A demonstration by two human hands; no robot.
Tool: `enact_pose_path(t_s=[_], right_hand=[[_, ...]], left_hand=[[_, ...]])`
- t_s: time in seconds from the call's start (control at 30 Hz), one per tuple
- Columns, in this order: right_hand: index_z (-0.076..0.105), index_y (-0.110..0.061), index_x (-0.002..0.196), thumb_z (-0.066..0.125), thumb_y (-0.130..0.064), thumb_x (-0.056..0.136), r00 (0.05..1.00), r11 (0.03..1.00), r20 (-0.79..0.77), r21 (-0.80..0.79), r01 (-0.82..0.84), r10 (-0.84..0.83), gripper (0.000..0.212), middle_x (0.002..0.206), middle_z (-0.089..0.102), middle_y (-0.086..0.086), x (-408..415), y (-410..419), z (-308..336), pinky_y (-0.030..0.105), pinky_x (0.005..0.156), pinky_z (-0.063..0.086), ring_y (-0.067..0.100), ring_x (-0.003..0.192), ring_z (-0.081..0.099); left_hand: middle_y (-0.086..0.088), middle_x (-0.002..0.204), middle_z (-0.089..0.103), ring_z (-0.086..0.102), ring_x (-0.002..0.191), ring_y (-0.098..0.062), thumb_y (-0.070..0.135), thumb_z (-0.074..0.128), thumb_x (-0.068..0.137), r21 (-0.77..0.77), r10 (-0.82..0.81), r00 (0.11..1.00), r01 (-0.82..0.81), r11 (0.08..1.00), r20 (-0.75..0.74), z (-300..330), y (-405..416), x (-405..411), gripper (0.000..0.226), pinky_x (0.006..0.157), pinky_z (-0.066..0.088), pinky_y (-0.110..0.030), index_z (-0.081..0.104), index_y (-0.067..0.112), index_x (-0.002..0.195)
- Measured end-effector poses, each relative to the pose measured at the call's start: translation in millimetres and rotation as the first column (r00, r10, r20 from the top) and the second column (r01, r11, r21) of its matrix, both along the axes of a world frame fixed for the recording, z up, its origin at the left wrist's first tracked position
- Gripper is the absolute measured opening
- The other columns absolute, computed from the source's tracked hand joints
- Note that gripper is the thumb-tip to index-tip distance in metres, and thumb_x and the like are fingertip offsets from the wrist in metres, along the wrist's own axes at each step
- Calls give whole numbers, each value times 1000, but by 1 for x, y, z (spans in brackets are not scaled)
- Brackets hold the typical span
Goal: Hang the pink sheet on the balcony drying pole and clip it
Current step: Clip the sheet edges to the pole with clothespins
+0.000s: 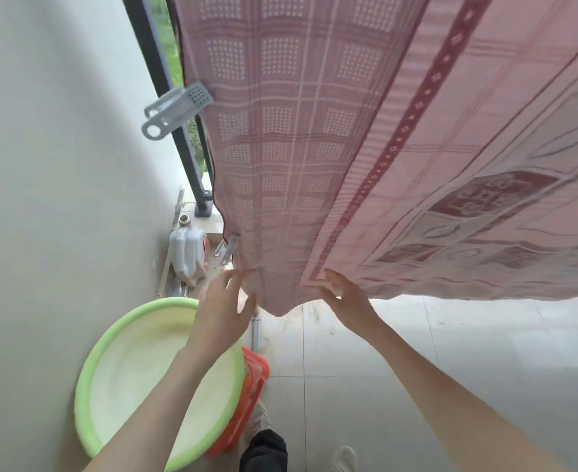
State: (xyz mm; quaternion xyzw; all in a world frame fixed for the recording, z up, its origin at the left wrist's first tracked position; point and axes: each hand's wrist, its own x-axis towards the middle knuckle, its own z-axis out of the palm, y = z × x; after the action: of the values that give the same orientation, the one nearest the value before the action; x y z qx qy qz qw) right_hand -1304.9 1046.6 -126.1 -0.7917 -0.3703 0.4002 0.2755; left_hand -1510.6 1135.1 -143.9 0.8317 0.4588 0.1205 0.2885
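The pink sheet (315,137), checked and patterned in dark red, hangs down from above and fills the upper right of the head view. A large grey clip (178,107) grips its left edge high up. A second grey clip (229,247) sits lower on the same edge. My left hand (221,310) is at the sheet's lower left hem with fingers spread, just touching the cloth. My right hand (347,298) is open with its fingertips against the hem further right. The drying pole itself is hidden above the sheet.
A dark balcony railing post (165,97) runs down behind the sheet's left edge. A green basin (90,376) rests on an orange basket (250,396) by the white wall (42,199). White plastic jugs (187,250) stand in the corner. Pale tiled floor (417,369) lies below.
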Motion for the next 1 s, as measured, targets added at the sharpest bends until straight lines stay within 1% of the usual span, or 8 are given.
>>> enact_pose_path(t_s=[0.1,0.2,0.3,0.4,0.57,0.7,0.9,1.0], right_hand=[[28,-21,144,47,-35,94,951,987,264,-24,-162,162,55,149,35,-1,40,-26,34,30,109,25,17,136,33],[22,-22,146,46,-42,93,874,968,427,-11,-252,232,62,152,29,-1,85,-61,80,36,113,25,18,137,31],[21,-22,146,44,-44,93,823,965,535,55,-258,189,62,154,24,-1,133,-106,128,38,115,22,18,138,30],[20,-23,146,45,-43,93,784,970,608,95,-223,121,62,155,22,-2,179,-161,170,37,116,19,17,141,22],[18,-25,146,46,-43,91,707,974,707,151,-167,12,64,155,20,2,249,-224,231,40,116,19,21,141,22],[16,-25,146,44,-44,92,648,949,758,254,-188,-75,64,156,17,2,292,-236,290,42,116,20,21,142,19],[16,-25,147,45,-44,92,507,869,834,401,-290,-216,65,157,10,3,331,-204,382,43,118,13,20,145,8],[17,-27,147,47,-42,91,493,795,825,484,-365,-276,65,158,7,0,340,-184,411,42,119,10,18,145,4]], left_hand=[[-12,122,57,56,109,-34,44,37,82,90,-103,991,111,990,-82,31,-10,39,55,89,47,-45,50,13,125],[-11,128,54,52,117,-32,47,32,83,229,-173,977,198,953,-125,76,-30,85,56,95,42,-47,46,15,127],[-5,145,38,30,136,-28,53,22,85,289,-171,978,198,937,-116,125,-66,133,63,110,24,-45,36,22,138],[2,154,18,8,143,-20,56,23,89,286,-220,971,236,929,-87,161,-114,182,62,115,8,-39,20,29,144],[3,156,11,2,144,-18,39,36,95,407,-334,940,331,851,-68,215,-166,263,56,116,5,-36,15,29,145],[0,152,23,15,142,-21,33,44,93,562,-380,924,296,772,35,288,-173,310,53,116,17,-42,26,30,142],[-9,151,25,13,142,-25,27,50,91,833,-344,935,120,540,88,391,-151,356,51,115,6,-43,35,23,139],[-7,152,22,7,141,-21,28,52,89,882,-293,950,40,469,113,417,-136,373,54,113,0,-46,34,22,140]])
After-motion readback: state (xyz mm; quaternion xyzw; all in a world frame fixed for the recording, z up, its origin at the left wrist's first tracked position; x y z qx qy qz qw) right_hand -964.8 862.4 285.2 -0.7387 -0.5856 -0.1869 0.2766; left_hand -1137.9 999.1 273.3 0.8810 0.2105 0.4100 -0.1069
